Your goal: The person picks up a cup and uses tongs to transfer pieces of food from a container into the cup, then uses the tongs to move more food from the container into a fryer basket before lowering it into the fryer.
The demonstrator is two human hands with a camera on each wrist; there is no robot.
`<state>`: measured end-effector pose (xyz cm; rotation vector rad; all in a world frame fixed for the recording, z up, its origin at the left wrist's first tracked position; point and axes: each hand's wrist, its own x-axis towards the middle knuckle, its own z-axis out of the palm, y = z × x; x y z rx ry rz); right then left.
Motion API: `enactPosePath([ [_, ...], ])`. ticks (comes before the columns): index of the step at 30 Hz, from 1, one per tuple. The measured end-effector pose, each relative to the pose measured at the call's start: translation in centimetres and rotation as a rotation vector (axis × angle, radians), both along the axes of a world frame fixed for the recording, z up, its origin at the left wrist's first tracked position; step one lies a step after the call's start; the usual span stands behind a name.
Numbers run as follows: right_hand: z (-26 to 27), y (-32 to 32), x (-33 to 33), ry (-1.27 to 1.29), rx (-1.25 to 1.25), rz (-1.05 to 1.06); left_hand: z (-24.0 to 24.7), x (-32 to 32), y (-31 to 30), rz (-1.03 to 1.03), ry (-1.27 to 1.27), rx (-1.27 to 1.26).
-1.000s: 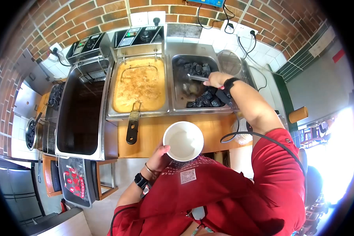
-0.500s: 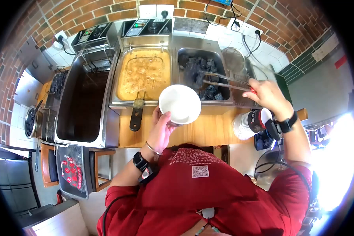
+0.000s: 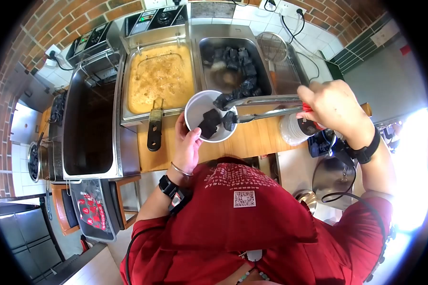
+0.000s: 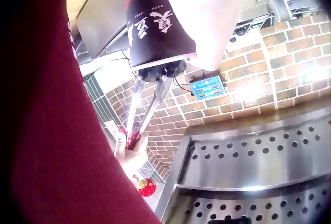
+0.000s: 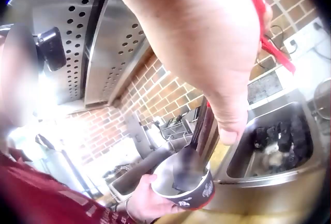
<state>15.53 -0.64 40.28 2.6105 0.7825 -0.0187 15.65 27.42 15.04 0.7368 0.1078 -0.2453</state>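
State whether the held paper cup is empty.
Not empty: in the head view, black food chunks lie inside the paper cup, with white inner wall visible around them.

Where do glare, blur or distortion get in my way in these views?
Head: strong fisheye curving, black corners and a blown-out patch at far right, though the bowl and tongs read clearly; left wrist: glare spots on the brick wall, the red clothing partly sunk in darkness; right wrist: washed-out light at left, and the dark shape in the bowl smeared.
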Motion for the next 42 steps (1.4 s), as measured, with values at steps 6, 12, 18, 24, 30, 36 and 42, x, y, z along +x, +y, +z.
enactPosePath([
  [6,-0.3,0.7,-0.3,-0.092,-0.001,0.005,0.3,0.2,0.8,-0.07,0.099,-0.06],
  [12,1.4,0.7,0.1,0.193,0.041,-0.05,0.4,0.5,-0.1,-0.037,-0.24,0.222],
  [18,1.6,0.1,1.9,0.488,0.112,-0.15,0.6,0.7,0.1,-0.095,-0.31,0.165],
  [24,-0.7,4.4,0.6,0.245,-0.064,-0.074,1.5,0.1,-1.3,-0.092,-0.348,0.263],
  [30,-4.2,4.3,-0.3,0.023,-0.068,0.134,1.2,-0.1,-1.6,-0.026,-0.282,0.229],
  [36,-6.1,2.0,1.6,0.28,0.2,0.004,0.5,-0.3,-2.2,0.016,-0.291,0.26],
  [42,-8.4,1.0,1.7,0.693,0.434,-0.407,0.7,0.0,-2.7,0.032,-0.33,0.274],
])
